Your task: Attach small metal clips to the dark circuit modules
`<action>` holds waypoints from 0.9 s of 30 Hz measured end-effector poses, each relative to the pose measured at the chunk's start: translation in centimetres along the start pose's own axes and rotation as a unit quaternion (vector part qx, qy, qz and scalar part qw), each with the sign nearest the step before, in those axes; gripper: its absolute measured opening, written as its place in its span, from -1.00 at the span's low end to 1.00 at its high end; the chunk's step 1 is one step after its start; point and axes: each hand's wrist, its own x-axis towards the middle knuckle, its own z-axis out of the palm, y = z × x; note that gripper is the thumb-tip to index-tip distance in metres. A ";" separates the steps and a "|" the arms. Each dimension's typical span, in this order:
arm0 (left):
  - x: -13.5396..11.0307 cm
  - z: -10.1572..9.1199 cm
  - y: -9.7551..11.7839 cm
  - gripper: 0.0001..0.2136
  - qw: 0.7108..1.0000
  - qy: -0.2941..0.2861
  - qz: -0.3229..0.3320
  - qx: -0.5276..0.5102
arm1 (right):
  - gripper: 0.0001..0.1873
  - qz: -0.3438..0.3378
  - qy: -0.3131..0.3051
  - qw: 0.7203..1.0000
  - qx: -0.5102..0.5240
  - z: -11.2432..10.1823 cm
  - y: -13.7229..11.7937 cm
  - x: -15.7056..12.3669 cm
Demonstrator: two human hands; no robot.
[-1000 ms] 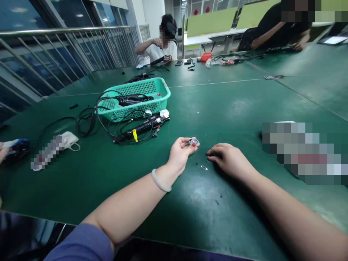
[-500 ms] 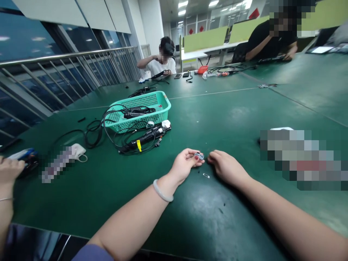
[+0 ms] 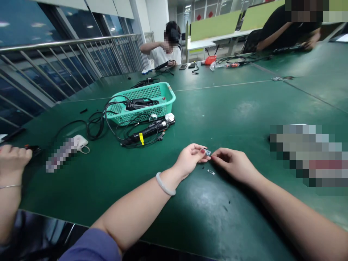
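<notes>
My left hand [image 3: 191, 159] pinches a small grey metal part [image 3: 207, 152] just above the green table [image 3: 206, 108]. My right hand [image 3: 235, 164] rests on the table beside it, its thumb and forefinger pinched together and meeting the same part at its right end. A small silver clip [image 3: 211, 172] and a tiny dark speck lie on the table right below the two hands. A pale bangle circles my left wrist.
A teal basket [image 3: 165, 99] with black cables stands to the far left, a black tool with a yellow tag [image 3: 148, 132] in front of it. A white mask [image 3: 80, 142] lies left. Another person's hand [image 3: 13, 159] rests at the left edge. Two people sit at the far side.
My right hand has slid left from the table to meet the small part in my left hand. The other person's hand has come further in at the left edge.
</notes>
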 end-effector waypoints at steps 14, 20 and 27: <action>0.2 0.3 0.1 -0.90 1.000 0.011 -0.004 0.002 | -0.72 -0.182 -0.081 0.925 -0.324 -1.2 -0.8 -0.2; 0.2 0.1 0.0 -0.87 1.000 0.025 0.004 -0.013 | -0.79 -0.057 0.005 0.971 -0.232 -1.2 0.2 -0.3; 0.2 0.1 -0.2 -0.75 1.000 0.027 0.012 -0.011 | -0.82 -0.032 -0.021 0.977 -0.211 0.0 -0.1 -0.5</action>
